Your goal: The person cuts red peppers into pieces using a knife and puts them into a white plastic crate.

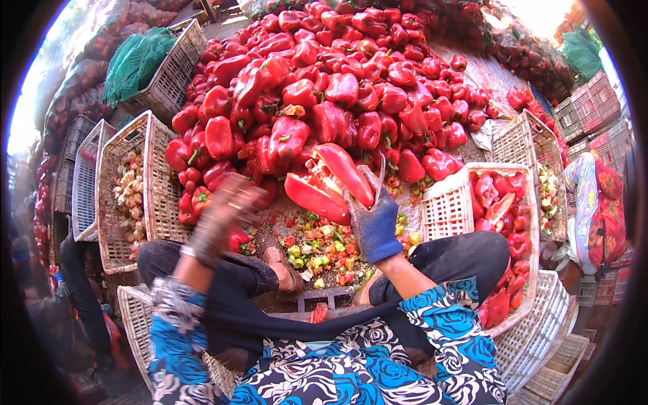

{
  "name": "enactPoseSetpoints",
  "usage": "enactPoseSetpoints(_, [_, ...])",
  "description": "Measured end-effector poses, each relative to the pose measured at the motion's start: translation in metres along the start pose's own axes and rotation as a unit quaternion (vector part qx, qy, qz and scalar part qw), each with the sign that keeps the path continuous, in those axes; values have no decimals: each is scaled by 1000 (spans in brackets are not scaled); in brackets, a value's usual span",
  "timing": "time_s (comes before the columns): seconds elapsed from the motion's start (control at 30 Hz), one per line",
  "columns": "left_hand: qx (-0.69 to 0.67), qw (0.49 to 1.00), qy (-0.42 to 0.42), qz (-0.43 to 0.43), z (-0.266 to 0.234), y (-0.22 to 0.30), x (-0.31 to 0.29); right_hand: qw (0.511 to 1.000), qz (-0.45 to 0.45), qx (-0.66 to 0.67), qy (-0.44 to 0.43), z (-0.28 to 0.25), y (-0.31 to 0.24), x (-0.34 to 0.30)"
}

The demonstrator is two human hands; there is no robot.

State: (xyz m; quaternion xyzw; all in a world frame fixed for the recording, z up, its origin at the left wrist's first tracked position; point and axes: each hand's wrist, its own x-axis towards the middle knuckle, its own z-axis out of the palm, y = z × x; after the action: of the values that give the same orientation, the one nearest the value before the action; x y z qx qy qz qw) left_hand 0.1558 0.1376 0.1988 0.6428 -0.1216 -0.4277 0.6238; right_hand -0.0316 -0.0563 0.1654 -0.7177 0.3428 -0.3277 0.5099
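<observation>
My right hand (376, 223), in a blue glove with a greyish palm, is closed on a red bell pepper (345, 174). The pepper is split lengthwise into two parted pieces, its pale inside and seeds showing. A thin metal blade (383, 174), apparently a knife, rises beside the thumb and fingers of the same hand; its handle is hidden. Smeared by motion, my left hand (226, 212) is apart from the split pepper, over the left edge of a big heap of whole red bell peppers (337, 88). Its fingers are too blurred to read.
Pepper scraps (324, 250) litter the ground between my feet. On the left a crate (104, 202) contains pale cores; on the right a white crate (449, 214) contains cut red peppers. Green netting (138, 61) drapes another crate at far left. A person in flowered clothes (594, 209) is at the right edge.
</observation>
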Motion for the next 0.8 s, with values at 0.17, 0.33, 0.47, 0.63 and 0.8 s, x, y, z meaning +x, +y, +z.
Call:
enactPoseSetpoints(0.17, [-186,982,-24,-27,123,-48,-9,995,-95,-42,5,16,0,-8])
enactPoseSetpoints(0.33, [-286,956,46,53,149,-61,2,998,-58,24,-6,6,-2,-7])
enactPoseSetpoints(0.47, [-199,973,101,67,145,-61,0,963,194,183,-26,-5,-16,-7])
enactPoseSetpoints(0.63, [-65,996,25,53,114,-48,-8,934,261,244,-18,-34,-23,6])
enactPoseSetpoints(0.8, [28,986,146,71,37,-61,11,922,280,267,-9,-69,-42,15])
